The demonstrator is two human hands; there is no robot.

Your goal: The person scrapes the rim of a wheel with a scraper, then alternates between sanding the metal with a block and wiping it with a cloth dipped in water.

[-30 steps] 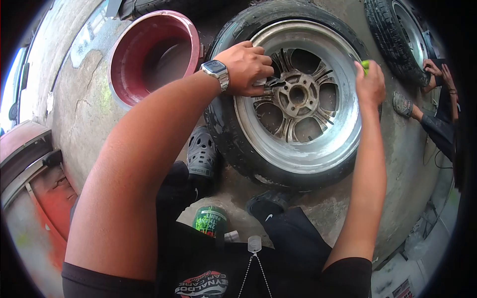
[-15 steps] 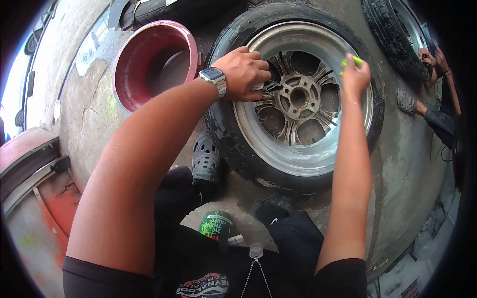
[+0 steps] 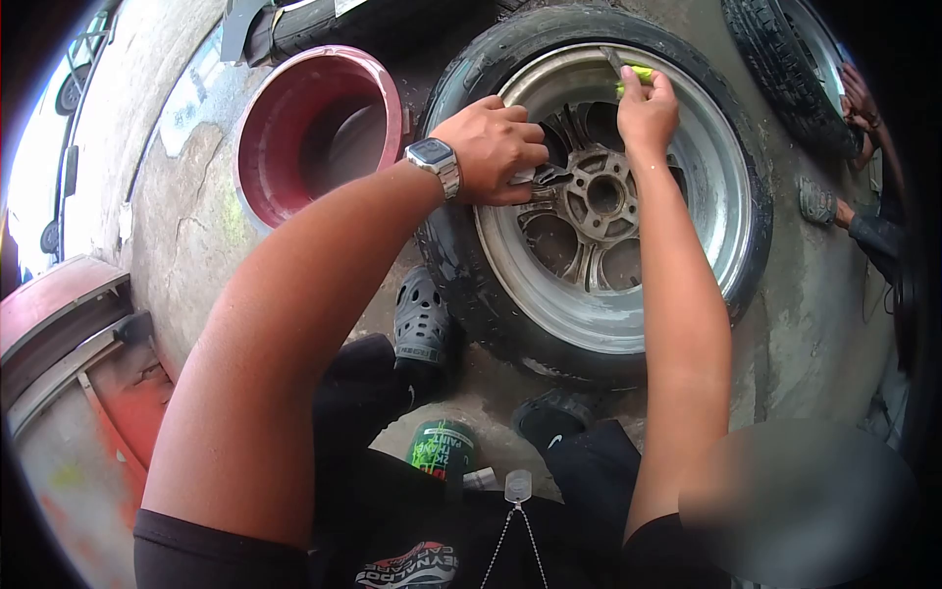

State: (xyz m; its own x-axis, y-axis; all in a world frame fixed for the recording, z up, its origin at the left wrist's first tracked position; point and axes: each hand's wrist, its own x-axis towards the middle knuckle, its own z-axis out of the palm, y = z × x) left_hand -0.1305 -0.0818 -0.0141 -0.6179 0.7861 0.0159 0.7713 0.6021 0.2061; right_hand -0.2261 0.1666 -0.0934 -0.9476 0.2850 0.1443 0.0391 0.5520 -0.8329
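A silver alloy wheel [image 3: 605, 316] with a black tire [image 3: 461, 253] lies flat on the ground before me. My left hand [image 3: 494, 149], wearing a metal-band watch [image 3: 432, 154], is curled over the rim's left side by the spokes. A small pale piece [image 3: 522, 177] shows under its fingers, too hidden to name. At the rim's far edge, my right hand [image 3: 648, 115] grips a tool with a yellow-green handle [image 3: 641, 75]. Its flat dark blade [image 3: 613, 61] touches or nearly touches the inner lip of the rim.
A red wheel barrel [image 3: 257, 147] stands at left, close to the tire. Another tire [image 3: 770, 74] is at the upper right, beside another person's hands [image 3: 860, 98]. A green paint can [image 3: 440, 447] stands between my feet. A blurred patch covers the lower right.
My right hand has moved from the rim's right side to its far edge, leftward and away from me, with the tool. My left hand stays on the rim. A blurred patch appeared at lower right.
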